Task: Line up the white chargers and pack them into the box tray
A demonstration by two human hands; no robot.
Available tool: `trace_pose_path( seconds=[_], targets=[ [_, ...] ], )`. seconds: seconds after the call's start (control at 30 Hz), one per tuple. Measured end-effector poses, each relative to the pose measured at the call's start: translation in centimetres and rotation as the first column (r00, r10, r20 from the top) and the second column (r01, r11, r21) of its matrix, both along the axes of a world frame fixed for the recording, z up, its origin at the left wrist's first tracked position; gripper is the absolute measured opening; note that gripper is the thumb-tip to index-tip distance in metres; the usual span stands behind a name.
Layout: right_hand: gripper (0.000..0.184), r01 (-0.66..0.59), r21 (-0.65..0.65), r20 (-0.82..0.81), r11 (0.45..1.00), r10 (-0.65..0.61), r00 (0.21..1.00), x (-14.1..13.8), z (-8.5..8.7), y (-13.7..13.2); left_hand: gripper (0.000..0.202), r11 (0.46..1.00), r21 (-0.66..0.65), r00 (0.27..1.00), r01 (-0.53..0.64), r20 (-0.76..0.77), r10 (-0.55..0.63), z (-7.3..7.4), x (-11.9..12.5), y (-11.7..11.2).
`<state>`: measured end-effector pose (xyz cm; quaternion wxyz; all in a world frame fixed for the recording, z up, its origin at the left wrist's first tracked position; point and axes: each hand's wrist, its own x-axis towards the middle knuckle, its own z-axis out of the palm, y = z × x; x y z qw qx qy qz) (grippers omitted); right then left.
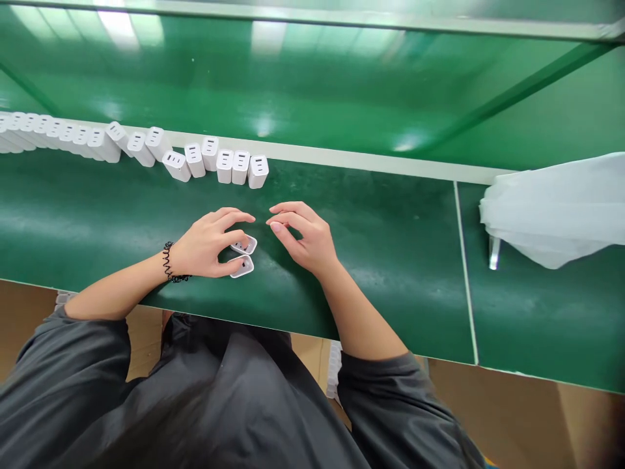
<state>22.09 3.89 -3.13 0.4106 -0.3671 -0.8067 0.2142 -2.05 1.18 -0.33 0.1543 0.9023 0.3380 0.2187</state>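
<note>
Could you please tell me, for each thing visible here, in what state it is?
Left hand: grip spread, fingertips at the two shells.
Right hand: loosely curled, nothing visible held.
Upper white shell: open side up.
Lower white shell: open side up, beside the upper.
White blocks: slotted ends up, uneven row.
Black coil band: around left wrist.
White sheet material: loosely gathered.

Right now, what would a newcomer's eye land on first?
Probably the row of white slotted blocks along the back left of the green worktop. Then, nearer the front, the left hand at two white shells, with the right hand apart from them. Far right: a sheer white sheet.
</note>
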Motion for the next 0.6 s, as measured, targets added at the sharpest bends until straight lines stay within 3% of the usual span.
trace_pose_path(
  seconds=[0.13,0.23,0.3,0.37,0.43,0.47,0.53,0.6],
  targets=[
    [0.021,0.023,-0.002,0.016,1.000,-0.023,1.000,0.3,-1.1,1.1,0.015,0.998,0.011,0.997,0.055,-0.053,-0.054,0.6,0.1,-0.1],
    [0.023,0.036,0.000,0.007,0.999,-0.036,0.999,0.8,-1.5,1.5,0.020,0.997,0.073,0.998,0.027,-0.062,-0.023,2.6,-0.8,-1.1],
    [0.023,0.052,0.017,0.023,0.998,-0.053,0.998,1.0,-1.6,1.4,0.021,0.991,0.101,0.994,-0.089,-0.046,0.094,4.4,-3.0,-2.9],
    [0.024,0.073,0.042,0.078,0.996,-0.077,0.994,1.1,-1.9,1.3,0.021,0.949,0.119,0.955,-0.292,-0.019,0.297,6.0,-6.5,-6.0],
    [0.022,0.062,0.099,0.126,0.993,-0.074,0.989,1.2,-2.5,1.4,0.018,0.833,0.135,0.841,-0.536,0.009,0.540,6.9,-10.8,-10.6],
    [0.020,0.045,0.129,0.145,0.991,-0.063,0.987,1.2,-2.9,1.5,0.016,0.742,0.141,0.752,-0.655,0.025,0.659,6.9,-13.0,-13.4],
    [0.018,0.006,0.167,0.180,0.986,-0.036,0.983,1.3,-3.8,2.0,0.015,0.519,0.135,0.528,-0.844,0.037,0.849,5.7,-17.0,-19.7],
    [0.017,-0.011,0.185,0.227,0.983,-0.032,0.973,1.5,-4.7,2.4,0.015,0.231,0.095,0.229,-0.968,-0.035,0.973,3.3,-20.0,-26.0]
  ],
)
